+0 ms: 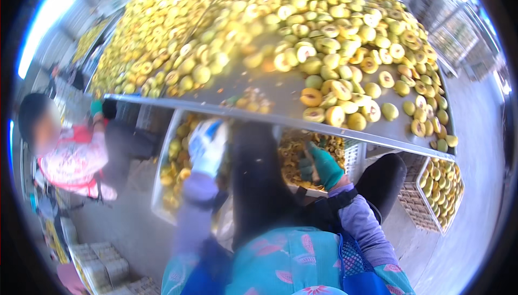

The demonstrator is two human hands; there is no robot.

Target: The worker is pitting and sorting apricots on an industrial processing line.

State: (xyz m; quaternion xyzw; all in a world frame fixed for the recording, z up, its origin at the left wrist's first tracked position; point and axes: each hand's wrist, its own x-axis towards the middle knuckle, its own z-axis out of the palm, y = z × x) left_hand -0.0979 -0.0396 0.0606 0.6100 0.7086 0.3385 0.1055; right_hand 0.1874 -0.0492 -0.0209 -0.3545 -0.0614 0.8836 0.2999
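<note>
Before me, a metal table (279, 88) bears a thick layer of halved yellow stone fruit (323, 48), probably peaches, many showing a reddish-brown centre. My left hand (208, 145), in a white and blue glove, is blurred over a white crate (162, 190) of fruit halves (174, 169) below the table's front edge. In a teal glove, my right hand (323, 167) hangs over another crate (354, 159), which holds brown and yellow fruit scraps (291, 153). Its fingers are curled, but whether they hold anything is unclear. Blur also hides whether my left hand grips something.
A metal rim (283, 123) runs between me and the fruit. Small pale scraps (251, 101) lie near it. To the right, a crate of fruit (441, 194) stands on the floor. Another person (77, 153) sits at the left. Stacked crates (101, 262) stand behind at lower left.
</note>
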